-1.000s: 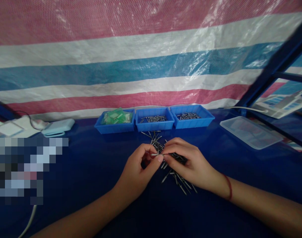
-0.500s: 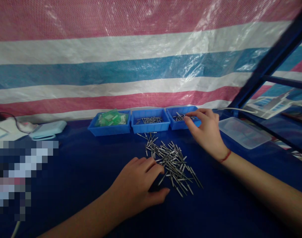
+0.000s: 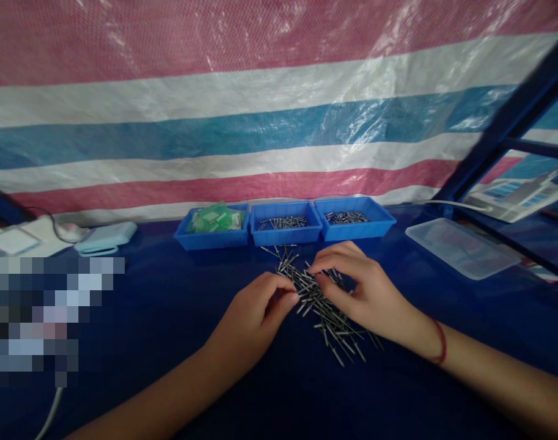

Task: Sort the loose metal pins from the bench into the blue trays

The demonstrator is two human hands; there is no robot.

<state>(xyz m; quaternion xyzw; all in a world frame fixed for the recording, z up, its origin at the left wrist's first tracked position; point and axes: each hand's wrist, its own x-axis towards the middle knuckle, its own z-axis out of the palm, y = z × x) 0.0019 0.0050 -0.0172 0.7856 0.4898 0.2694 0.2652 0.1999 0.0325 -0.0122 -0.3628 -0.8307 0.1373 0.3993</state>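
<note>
A heap of silver blind rivets (image 3: 340, 324) lies loose on the dark blue table in front of me. At the heap's left edge is my left hand (image 3: 263, 311), its thumb and index fingertip pinched together. Whatever sits in that pinch is too small to make out. My right hand (image 3: 359, 284) hovers over the heap's upper part and hides some rivets. Its thumb and index finger are slightly apart, with nothing visible between them. Beyond the heap stand a middle blue bin (image 3: 285, 236) and a right blue bin (image 3: 359, 231), both with rivets inside.
A left blue bin (image 3: 212, 240) holds green-and-clear plastic packets (image 3: 216, 218). To the right lies a translucent plastic lid (image 3: 462, 247) near a blue metal frame (image 3: 484, 143). A light blue case (image 3: 107, 237) lies at the left. A striped tarp (image 3: 260, 134) hangs behind.
My right hand has moved from the right bin back to the heap, leaving that bin uncovered. The left thumb and index finger have closed together at the heap's edge.
</note>
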